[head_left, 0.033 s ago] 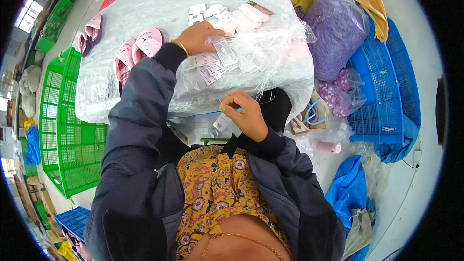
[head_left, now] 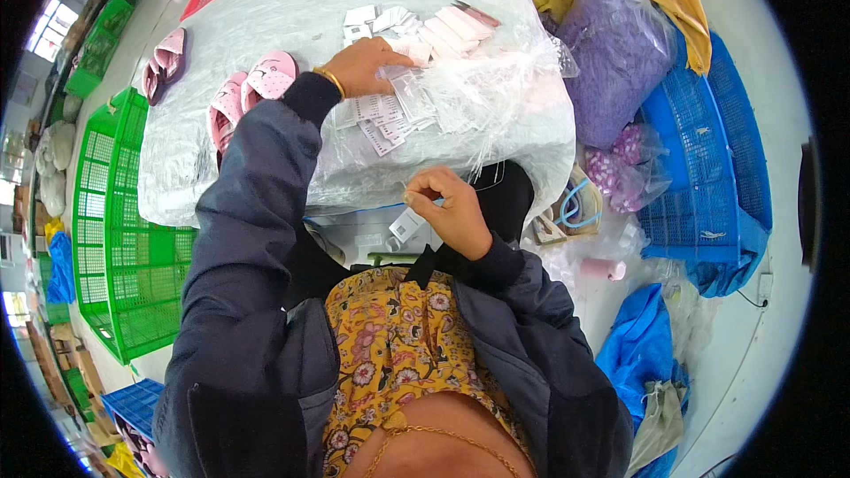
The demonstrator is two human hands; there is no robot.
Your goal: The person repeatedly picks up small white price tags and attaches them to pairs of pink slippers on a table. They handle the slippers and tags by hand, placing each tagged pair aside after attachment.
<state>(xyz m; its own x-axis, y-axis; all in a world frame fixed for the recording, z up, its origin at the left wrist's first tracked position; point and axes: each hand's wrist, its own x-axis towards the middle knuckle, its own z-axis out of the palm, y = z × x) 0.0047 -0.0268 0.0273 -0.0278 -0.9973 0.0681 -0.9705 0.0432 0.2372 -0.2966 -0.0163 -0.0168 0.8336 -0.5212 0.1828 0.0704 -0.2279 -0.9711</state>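
Note:
My left hand (head_left: 363, 69) reaches over the table, palm down. Its fingertips rest beside a small pink card (head_left: 417, 54), thumb and forefinger apart; nothing shows in its grasp. Printed white tags (head_left: 382, 135) lie just below this hand, partly tangled with clear plastic loops (head_left: 482, 106). At the table's near edge, my right hand (head_left: 450, 204) is closed in a pinch. A white paper tag (head_left: 406, 224) hangs from it, above my lap; the exact grip point is hidden. A pair of pink slippers (head_left: 269, 80) sits left of my left wrist.
White tags and pink card stacks (head_left: 456, 33) lie at the far side, near tweezers-like tools (head_left: 476, 13). A green crate (head_left: 133, 239) stands left. Blue crates (head_left: 695, 150) and a bag of purple material (head_left: 611, 62) stand right. Another slipper pair (head_left: 166, 65) is at the table's left edge.
The tag under my right hand has turned slightly, showing its printed face more squarely. Both hands stay almost where they were.

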